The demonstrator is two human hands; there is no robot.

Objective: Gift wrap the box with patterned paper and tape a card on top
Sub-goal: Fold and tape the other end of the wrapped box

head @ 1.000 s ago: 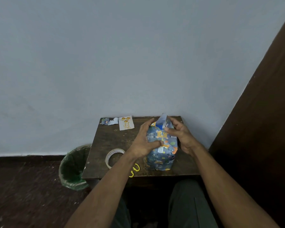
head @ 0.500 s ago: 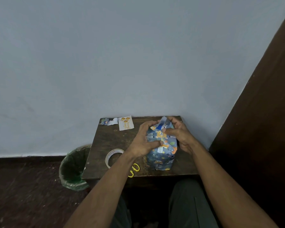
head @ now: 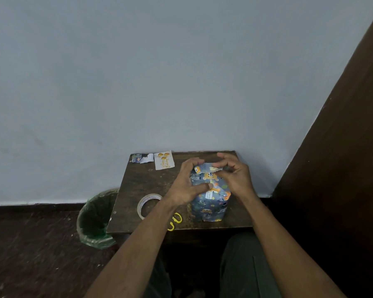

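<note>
The wrapped box (head: 210, 201) is standing upright on the small table (head: 138, 186). Left hand (head: 186, 186) is gripping its side, thumb pressing the front, while right hand (head: 235, 175) is pinching the top paper flap (head: 206, 167). Card (head: 164, 160) is lying near the table's back edge, tape roll (head: 148, 205) and scissors (head: 175, 220) sitting left of the box.

A plain pale blue-grey wall (head: 138, 82) fills the upper field, evenly and dimly lit. A dark skirting band (head: 30, 206) runs along its base above a dark reddish-brown floor (head: 26, 254). A small dark wooden table (head: 142, 183) stands against the wall. A dark brown panel (head: 342, 168) rises at right.
</note>
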